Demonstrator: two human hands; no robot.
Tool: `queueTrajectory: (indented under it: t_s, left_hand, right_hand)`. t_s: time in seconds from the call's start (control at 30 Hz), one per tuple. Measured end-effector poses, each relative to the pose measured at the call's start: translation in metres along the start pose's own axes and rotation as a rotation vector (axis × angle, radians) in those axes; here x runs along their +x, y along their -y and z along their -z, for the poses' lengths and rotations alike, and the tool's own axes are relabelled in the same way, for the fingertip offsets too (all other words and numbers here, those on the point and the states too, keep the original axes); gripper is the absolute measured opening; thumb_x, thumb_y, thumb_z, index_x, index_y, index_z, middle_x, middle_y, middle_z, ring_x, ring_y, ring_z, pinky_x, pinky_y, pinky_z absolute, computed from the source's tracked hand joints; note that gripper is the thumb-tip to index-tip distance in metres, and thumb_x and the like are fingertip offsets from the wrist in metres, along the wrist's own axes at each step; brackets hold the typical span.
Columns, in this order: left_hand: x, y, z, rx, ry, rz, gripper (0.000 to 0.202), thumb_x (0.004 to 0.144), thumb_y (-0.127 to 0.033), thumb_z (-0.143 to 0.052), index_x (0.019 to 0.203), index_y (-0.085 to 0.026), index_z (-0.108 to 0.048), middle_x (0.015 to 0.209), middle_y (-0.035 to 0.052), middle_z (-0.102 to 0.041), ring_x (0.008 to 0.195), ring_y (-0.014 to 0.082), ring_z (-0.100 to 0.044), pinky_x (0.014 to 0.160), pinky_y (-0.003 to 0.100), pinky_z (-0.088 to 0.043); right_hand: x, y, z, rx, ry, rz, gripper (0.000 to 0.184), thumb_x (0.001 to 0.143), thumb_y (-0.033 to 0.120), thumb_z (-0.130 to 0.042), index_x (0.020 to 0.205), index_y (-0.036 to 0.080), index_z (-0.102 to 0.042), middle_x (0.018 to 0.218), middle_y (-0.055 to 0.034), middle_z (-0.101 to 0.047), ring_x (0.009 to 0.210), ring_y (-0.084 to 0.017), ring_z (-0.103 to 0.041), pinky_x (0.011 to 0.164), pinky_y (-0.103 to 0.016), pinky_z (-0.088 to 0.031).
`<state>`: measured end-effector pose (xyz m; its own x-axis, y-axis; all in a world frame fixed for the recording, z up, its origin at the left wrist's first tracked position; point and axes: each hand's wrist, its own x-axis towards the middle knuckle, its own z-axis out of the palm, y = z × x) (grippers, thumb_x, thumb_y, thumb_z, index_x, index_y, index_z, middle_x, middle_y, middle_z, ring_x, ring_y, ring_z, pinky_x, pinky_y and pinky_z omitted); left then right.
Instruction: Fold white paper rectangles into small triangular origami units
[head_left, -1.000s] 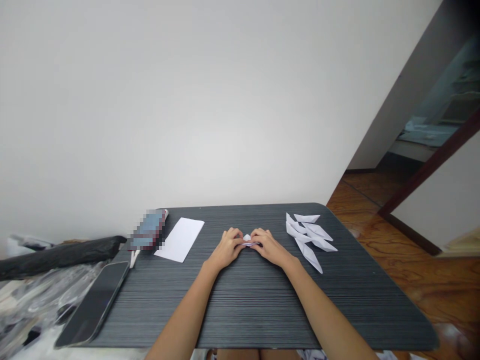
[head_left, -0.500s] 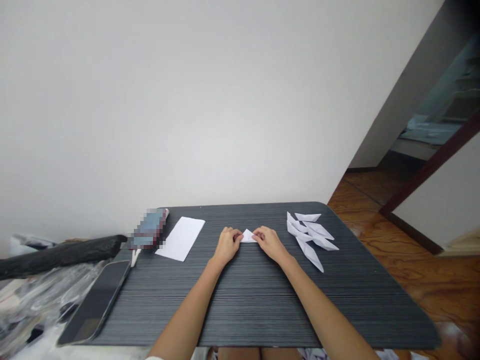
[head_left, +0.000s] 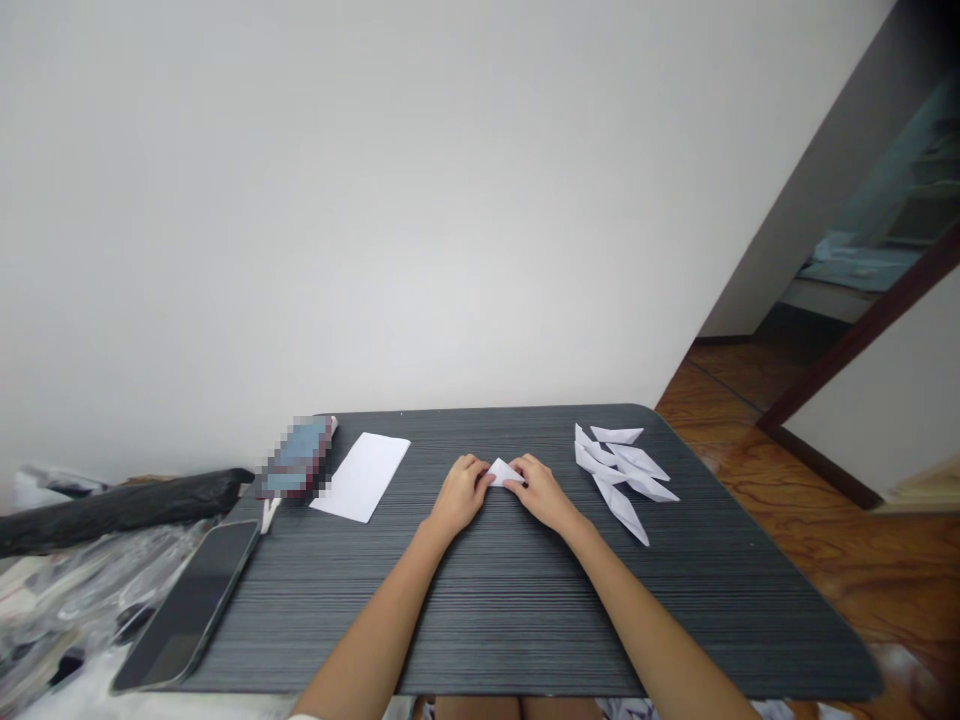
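Note:
A small folded white paper (head_left: 504, 473) with a pointed top is between my two hands, over the middle of the dark table. My left hand (head_left: 463, 492) pinches its left end between thumb and fingers. On the other side my right hand (head_left: 538, 488) grips the right end the same way. The paper's two ends are hidden under the fingertips. To the right lie several folded paper boats (head_left: 628, 465) in a loose heap. Left of my hands sits a stack of flat white paper sheets (head_left: 364, 478).
The dark striped table (head_left: 517, 600) meets a white wall (head_left: 480, 220). A phone (head_left: 191, 605) lies at its left edge, and a blurred-out bluish-red object (head_left: 298, 458) is behind it. Plastic-wrapped items (head_left: 112, 580) and a long black roll (head_left: 127, 510) are further left.
The folded paper has shifted slightly right and tilted, its right end now lower. My left hand has moved a little to the right with it; both hands keep their hold.

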<state>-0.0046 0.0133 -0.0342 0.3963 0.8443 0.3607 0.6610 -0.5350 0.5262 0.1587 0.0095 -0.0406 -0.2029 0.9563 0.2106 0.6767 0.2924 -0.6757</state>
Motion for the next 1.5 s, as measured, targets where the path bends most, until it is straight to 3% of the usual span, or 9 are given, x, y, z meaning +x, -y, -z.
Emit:
queueTrajectory:
  t_s: [0.13,0.3,0.47,0.6,0.87,1.07,1.2,1.33,1.5]
  left_hand:
    - [-0.002,-0.003,0.004,0.018,0.047,-0.070,0.017,0.082,-0.025,-0.042,0.082,-0.017,-0.058,0.083,0.0051,-0.053,0.081,0.0162,-0.046,0.074,0.030,-0.036]
    - [-0.003,-0.003,0.009,0.059,0.125,-0.162,0.020,0.083,-0.023,-0.040,0.082,-0.017,-0.059,0.084,0.0058,-0.053,0.082,0.0163,-0.046,0.075,0.031,-0.036]
    - [-0.004,-0.003,0.010,0.029,0.137,-0.174,0.021,0.083,-0.022,-0.040,0.076,-0.017,-0.059,0.082,0.0053,-0.052,0.081,0.0156,-0.045,0.074,0.029,-0.038]
    - [-0.002,-0.002,0.007,0.002,0.092,-0.124,0.022,0.082,-0.021,-0.040,0.072,-0.016,-0.059,0.079,0.0048,-0.053,0.079,0.0148,-0.046,0.073,0.027,-0.038]
    - [0.004,0.002,-0.002,-0.044,-0.011,0.158,0.011,0.074,-0.026,-0.052,0.072,-0.017,-0.057,0.067,0.0008,-0.057,0.067,0.0139,-0.050,0.066,0.026,-0.038]
    - [0.006,-0.008,-0.001,0.201,0.060,0.226,0.015,0.078,-0.027,-0.045,0.076,-0.018,-0.057,0.070,0.0035,-0.057,0.073,0.0174,-0.051,0.068,0.028,-0.033]
    - [0.006,-0.018,-0.002,0.400,0.094,0.290,0.019,0.082,-0.027,-0.037,0.084,-0.019,-0.054,0.080,0.0068,-0.056,0.081,0.0211,-0.049,0.071,0.032,-0.029]
    - [0.004,-0.022,-0.002,0.430,0.096,0.268,0.019,0.083,-0.024,-0.034,0.095,-0.021,-0.049,0.084,0.0073,-0.055,0.084,0.0218,-0.046,0.071,0.034,-0.026]
    - [0.002,-0.014,0.000,0.249,0.097,0.229,0.022,0.082,-0.017,-0.033,0.099,-0.026,-0.045,0.085,0.0026,-0.056,0.084,0.0194,-0.045,0.068,0.031,-0.025]
  right_hand:
    - [-0.003,0.006,0.005,0.001,-0.058,0.078,0.005,0.073,0.017,-0.052,0.069,0.017,-0.056,0.078,-0.0015,-0.049,0.076,-0.014,-0.048,0.071,-0.028,-0.035]
    - [-0.010,0.010,0.016,-0.044,0.032,0.173,0.010,0.075,0.012,-0.048,0.074,0.018,-0.056,0.074,-0.0007,-0.049,0.070,-0.013,-0.049,0.066,-0.025,-0.037]
    - [-0.013,0.012,0.019,-0.084,0.056,0.168,0.018,0.076,0.009,-0.045,0.064,0.017,-0.055,0.074,-0.0024,-0.052,0.070,-0.013,-0.051,0.066,-0.024,-0.038]
    - [-0.010,0.015,0.017,-0.096,0.030,0.116,0.019,0.076,0.010,-0.045,0.061,0.016,-0.055,0.072,-0.0035,-0.054,0.070,-0.014,-0.052,0.066,-0.024,-0.038]
    - [-0.003,0.008,0.006,-0.140,-0.034,-0.023,0.012,0.076,0.015,-0.048,0.064,0.017,-0.052,0.070,-0.0034,-0.054,0.070,-0.015,-0.052,0.067,-0.025,-0.037]
    - [-0.001,0.009,0.001,-0.236,0.016,-0.135,0.003,0.075,0.015,-0.049,0.073,0.016,-0.052,0.079,-0.0060,-0.055,0.079,-0.017,-0.052,0.069,-0.025,-0.035]
    - [0.005,0.013,0.004,-0.288,0.099,-0.192,0.007,0.076,0.017,-0.048,0.078,0.015,-0.054,0.083,-0.0079,-0.055,0.081,-0.017,-0.053,0.068,-0.024,-0.034]
    - [0.010,0.013,0.008,-0.302,0.157,-0.176,0.013,0.077,0.017,-0.045,0.076,0.013,-0.057,0.082,-0.0097,-0.057,0.081,-0.019,-0.054,0.067,-0.026,-0.034]
    - [0.009,0.005,0.016,-0.173,0.138,-0.055,0.018,0.078,0.019,-0.042,0.073,0.014,-0.058,0.076,-0.0053,-0.057,0.073,-0.014,-0.053,0.066,-0.022,-0.035]
